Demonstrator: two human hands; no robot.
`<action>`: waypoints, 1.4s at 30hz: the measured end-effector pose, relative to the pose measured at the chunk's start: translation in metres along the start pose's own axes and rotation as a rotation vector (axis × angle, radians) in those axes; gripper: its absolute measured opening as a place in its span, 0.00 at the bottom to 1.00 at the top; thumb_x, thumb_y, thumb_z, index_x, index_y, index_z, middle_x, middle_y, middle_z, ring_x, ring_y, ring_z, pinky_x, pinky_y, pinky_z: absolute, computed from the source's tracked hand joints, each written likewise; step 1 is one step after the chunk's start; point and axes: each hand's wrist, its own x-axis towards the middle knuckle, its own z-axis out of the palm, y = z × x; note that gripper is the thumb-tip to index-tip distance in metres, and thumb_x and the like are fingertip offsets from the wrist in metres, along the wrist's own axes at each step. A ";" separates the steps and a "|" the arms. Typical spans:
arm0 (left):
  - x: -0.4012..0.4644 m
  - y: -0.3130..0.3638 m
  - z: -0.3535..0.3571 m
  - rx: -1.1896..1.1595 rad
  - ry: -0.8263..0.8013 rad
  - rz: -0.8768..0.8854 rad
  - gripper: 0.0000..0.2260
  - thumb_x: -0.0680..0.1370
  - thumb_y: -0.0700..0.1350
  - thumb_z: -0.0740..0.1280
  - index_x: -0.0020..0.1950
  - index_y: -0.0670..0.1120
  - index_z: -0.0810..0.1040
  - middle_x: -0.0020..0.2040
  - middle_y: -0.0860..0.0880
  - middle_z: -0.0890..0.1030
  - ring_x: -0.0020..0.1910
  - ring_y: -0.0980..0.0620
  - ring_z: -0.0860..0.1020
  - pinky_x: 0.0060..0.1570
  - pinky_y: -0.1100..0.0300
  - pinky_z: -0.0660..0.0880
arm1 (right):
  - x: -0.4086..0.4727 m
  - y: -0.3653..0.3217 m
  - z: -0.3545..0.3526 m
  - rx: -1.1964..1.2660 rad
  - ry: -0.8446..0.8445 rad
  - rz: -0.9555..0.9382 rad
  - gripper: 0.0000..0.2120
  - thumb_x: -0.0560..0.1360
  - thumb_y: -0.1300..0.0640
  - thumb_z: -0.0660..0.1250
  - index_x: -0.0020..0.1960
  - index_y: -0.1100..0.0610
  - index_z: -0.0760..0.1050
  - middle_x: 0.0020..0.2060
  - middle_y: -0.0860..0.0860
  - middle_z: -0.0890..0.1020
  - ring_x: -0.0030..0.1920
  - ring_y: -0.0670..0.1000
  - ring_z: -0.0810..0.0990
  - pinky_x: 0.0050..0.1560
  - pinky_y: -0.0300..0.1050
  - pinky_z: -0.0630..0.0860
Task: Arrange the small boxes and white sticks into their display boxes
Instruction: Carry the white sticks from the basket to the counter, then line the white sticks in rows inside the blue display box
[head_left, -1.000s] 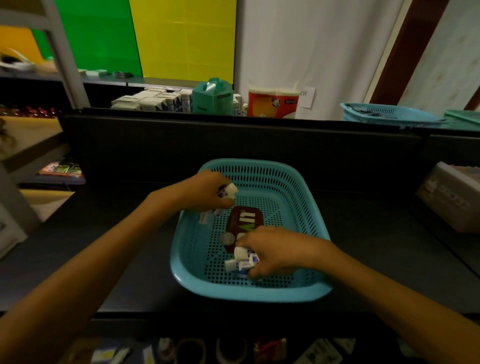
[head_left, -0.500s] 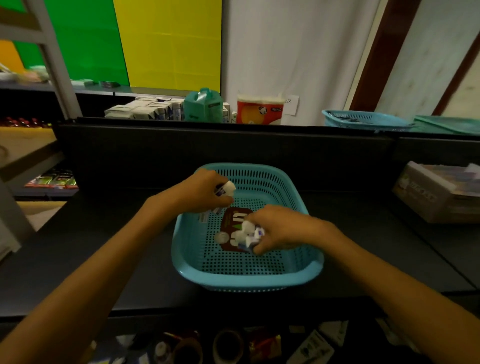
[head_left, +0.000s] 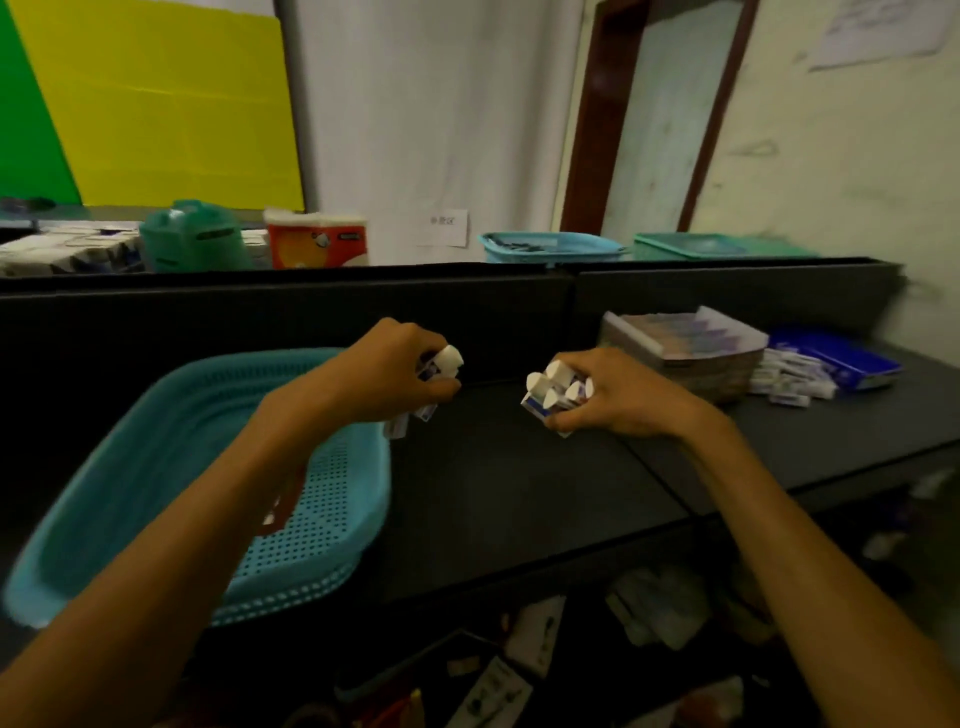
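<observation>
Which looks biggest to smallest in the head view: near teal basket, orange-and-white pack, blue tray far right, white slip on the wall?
1. teal basket, largest, though nearness inflates it.
2. blue tray and orange-and-white pack look about alike; not ranking them.
3. white slip, smallest.

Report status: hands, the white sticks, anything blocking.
Left hand grips small white sticks. Right hand grips a white-capped bunch. Both clear of the perforated teal plastic basket. Dark counter ahead unobstructed.
</observation>
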 end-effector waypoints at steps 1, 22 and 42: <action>0.011 0.019 0.012 0.005 -0.011 0.028 0.09 0.75 0.50 0.69 0.53 0.48 0.78 0.39 0.54 0.77 0.36 0.58 0.77 0.34 0.70 0.70 | -0.013 0.019 -0.008 0.001 0.008 0.023 0.13 0.68 0.55 0.76 0.49 0.51 0.76 0.44 0.46 0.80 0.44 0.43 0.79 0.43 0.38 0.73; 0.241 0.308 0.270 -0.195 -0.290 0.249 0.09 0.75 0.47 0.69 0.53 0.46 0.78 0.47 0.49 0.79 0.43 0.56 0.77 0.41 0.67 0.72 | -0.165 0.359 -0.151 -0.026 0.045 0.425 0.17 0.69 0.52 0.74 0.56 0.51 0.74 0.50 0.49 0.77 0.48 0.46 0.76 0.46 0.40 0.72; 0.461 0.350 0.376 -0.133 -0.209 -0.091 0.12 0.75 0.48 0.69 0.57 0.48 0.77 0.50 0.48 0.80 0.45 0.54 0.78 0.49 0.58 0.77 | 0.005 0.565 -0.222 -0.006 -0.033 0.208 0.13 0.71 0.52 0.73 0.51 0.52 0.73 0.47 0.50 0.79 0.45 0.47 0.77 0.42 0.40 0.73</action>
